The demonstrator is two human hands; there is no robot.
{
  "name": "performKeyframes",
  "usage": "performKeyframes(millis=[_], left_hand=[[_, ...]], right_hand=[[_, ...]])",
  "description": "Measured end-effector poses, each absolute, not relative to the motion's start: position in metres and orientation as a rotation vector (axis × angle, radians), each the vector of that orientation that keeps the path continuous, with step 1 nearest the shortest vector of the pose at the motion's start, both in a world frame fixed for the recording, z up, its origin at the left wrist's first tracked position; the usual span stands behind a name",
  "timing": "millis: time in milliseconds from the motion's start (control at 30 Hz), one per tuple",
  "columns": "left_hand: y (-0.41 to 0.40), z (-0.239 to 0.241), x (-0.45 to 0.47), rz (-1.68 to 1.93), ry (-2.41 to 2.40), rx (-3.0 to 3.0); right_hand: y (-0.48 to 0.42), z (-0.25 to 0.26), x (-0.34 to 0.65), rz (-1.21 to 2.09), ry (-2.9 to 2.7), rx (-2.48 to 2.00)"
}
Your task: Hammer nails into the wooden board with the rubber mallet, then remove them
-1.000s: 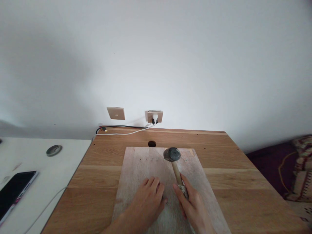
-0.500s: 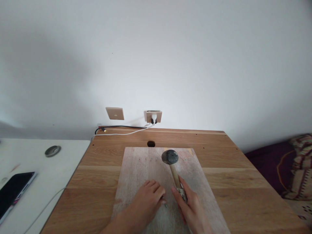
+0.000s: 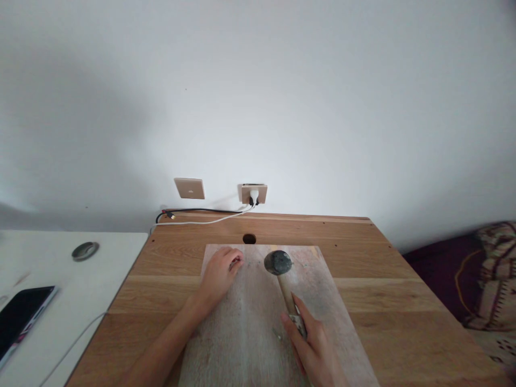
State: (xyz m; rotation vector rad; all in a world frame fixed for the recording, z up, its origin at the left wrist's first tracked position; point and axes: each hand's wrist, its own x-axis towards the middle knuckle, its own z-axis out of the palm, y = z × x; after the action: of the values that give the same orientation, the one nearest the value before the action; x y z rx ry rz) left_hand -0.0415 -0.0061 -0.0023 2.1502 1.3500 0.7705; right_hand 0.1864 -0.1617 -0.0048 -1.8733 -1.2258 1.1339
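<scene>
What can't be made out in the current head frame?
Head view:
Left hand: its own fingers hide whether it holds anything.
Black-headed, wooden-handled mallet: right hand hides part of the handle.
Small grey bit on pale wooden board: too small to identify.
Flat black-screened device: cut off by left edge.

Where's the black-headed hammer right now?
In the head view, the black-headed, wooden-handled hammer is in the right hand, its head over the far part of the pale wooden board.

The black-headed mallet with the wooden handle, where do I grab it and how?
Probably best by the slim, pale wooden handle, from the near right, where the right hand holds it: it slants that way from the bulky black cylindrical head.
</scene>
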Motion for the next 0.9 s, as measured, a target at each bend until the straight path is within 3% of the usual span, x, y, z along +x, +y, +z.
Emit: performKeyframes(millis=[900], left_hand=[[-0.009, -0.013, -0.043, 0.825, 1.342, 1.965]], right_hand=[[-0.136, 0.009, 0.156, 1.072, -1.533, -1.743]])
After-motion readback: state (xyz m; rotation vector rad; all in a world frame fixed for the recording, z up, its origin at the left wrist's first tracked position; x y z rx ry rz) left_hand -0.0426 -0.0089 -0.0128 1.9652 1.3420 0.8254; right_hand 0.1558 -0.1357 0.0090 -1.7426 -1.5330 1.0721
